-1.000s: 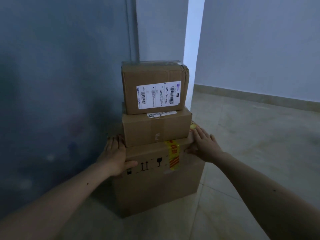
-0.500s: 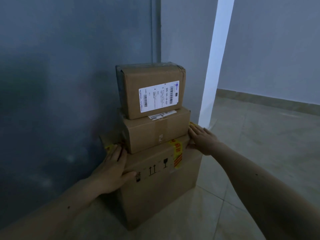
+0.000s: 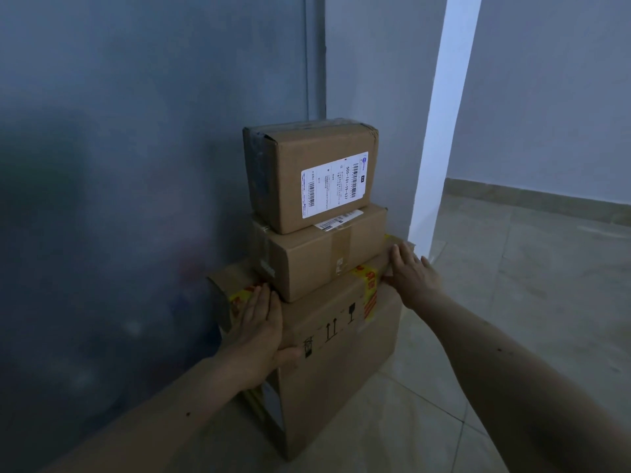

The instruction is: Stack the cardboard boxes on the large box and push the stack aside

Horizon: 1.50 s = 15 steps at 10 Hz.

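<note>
Head view, dim light. We count three cardboard boxes stacked on a tiled floor (image 3: pixel 512 336), close against a dark grey wall (image 3: pixel 136 165) that fills the 9 o'clock side.

Large box (image 3: pixel 341 363) at the bottom, standing on the floor, near corner turned toward us. Yellow-and-red tape (image 3: pixel 370 291) crosses its top edge and runs down the front face; handling symbols (image 3: pixel 329 331) printed below that edge.

Middle box (image 3: pixel 317 257) sits on the large box, set back from the front edge, with brown tape down its front and a small white sticker along its top edge.

Top box (image 3: pixel 307 172) rests on the middle one, a white shipping label (image 3: pixel 334 184) with barcodes on the face toward us, clear tape across its lid.

Left hand (image 3: pixel 259 336) at 7 o'clock of the stack: palm flat on the large box's near left corner, fingers together on top, thumb pressed on the front face. It grips nothing; it lies spread against the cardboard.

Right hand (image 3: pixel 409 278) at 3 o'clock: open, fingers extended and laid flat on the large box's right top edge, just beside the middle box. Both forearms reach in from the bottom of the frame.

Bright white vertical strip (image 3: pixel 440 131) at 1 o'clock behind the stack; paler wall and skirting at 2 o'clock.
</note>
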Each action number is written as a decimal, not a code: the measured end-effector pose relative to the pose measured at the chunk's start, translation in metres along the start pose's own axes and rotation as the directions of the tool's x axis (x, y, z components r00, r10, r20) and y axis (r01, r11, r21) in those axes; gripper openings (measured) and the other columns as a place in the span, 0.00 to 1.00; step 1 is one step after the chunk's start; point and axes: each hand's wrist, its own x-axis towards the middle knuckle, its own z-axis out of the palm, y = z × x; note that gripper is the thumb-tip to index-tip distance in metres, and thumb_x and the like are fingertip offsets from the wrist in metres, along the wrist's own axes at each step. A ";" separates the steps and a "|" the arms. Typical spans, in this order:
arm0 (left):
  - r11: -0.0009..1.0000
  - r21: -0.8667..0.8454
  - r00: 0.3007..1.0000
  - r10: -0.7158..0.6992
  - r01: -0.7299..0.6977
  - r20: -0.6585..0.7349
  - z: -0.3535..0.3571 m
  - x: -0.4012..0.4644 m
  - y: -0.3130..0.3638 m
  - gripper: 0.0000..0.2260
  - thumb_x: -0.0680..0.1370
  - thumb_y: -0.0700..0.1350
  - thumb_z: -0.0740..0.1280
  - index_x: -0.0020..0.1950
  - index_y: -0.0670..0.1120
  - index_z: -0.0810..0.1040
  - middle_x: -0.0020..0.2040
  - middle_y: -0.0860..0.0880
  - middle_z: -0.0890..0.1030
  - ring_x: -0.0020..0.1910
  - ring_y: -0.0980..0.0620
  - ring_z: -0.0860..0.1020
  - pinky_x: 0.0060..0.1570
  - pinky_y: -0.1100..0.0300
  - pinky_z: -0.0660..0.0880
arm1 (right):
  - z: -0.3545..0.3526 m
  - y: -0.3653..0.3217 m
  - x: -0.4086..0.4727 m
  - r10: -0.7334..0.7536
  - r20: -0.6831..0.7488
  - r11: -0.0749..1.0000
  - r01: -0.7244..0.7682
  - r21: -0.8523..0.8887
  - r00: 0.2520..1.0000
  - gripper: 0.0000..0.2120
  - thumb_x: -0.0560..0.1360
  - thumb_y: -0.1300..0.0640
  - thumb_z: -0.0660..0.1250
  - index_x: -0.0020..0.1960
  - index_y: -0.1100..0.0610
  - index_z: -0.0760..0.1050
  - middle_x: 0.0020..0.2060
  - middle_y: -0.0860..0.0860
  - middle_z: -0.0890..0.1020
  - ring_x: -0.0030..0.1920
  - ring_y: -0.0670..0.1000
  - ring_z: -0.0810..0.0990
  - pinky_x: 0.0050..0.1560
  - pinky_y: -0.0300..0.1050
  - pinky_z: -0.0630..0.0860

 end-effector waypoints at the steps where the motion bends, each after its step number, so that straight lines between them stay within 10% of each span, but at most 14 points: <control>1: 0.999 -0.039 0.999 -0.032 0.031 -0.026 0.000 0.005 0.011 0.44 0.77 0.60 0.59 0.76 0.40 0.34 0.77 0.41 0.33 0.77 0.45 0.34 0.75 0.50 0.38 | 0.001 0.001 0.011 0.004 -0.008 0.997 -0.003 0.083 1.000 0.34 0.76 0.49 0.65 0.73 0.61 0.53 0.71 0.59 0.62 0.64 0.62 0.74 0.61 0.53 0.71; 6: 0.984 -0.079 0.982 -0.164 0.157 -0.091 0.006 0.044 0.057 0.44 0.78 0.59 0.59 0.76 0.37 0.35 0.78 0.38 0.35 0.77 0.42 0.35 0.75 0.49 0.37 | 0.024 0.007 0.065 0.016 0.070 0.992 -0.025 0.126 0.997 0.35 0.74 0.71 0.60 0.75 0.66 0.47 0.75 0.65 0.55 0.67 0.65 0.71 0.62 0.54 0.73; 12: 0.984 -0.065 0.982 -0.172 0.167 -0.074 0.003 0.046 0.059 0.43 0.78 0.58 0.60 0.75 0.36 0.35 0.78 0.38 0.36 0.77 0.42 0.36 0.75 0.48 0.37 | 0.007 0.015 0.027 -0.150 0.083 0.989 0.148 0.023 0.985 0.39 0.76 0.68 0.60 0.78 0.61 0.39 0.79 0.58 0.45 0.76 0.61 0.61 0.72 0.54 0.64; 15: 0.985 -0.171 0.997 0.005 0.008 0.072 -0.020 0.033 0.028 0.60 0.66 0.68 0.69 0.75 0.43 0.29 0.77 0.43 0.30 0.77 0.45 0.34 0.76 0.47 0.43 | -0.053 0.067 -0.099 -0.136 0.251 0.987 0.153 -0.049 0.958 0.35 0.79 0.57 0.61 0.78 0.55 0.44 0.80 0.53 0.47 0.79 0.54 0.51 0.75 0.51 0.56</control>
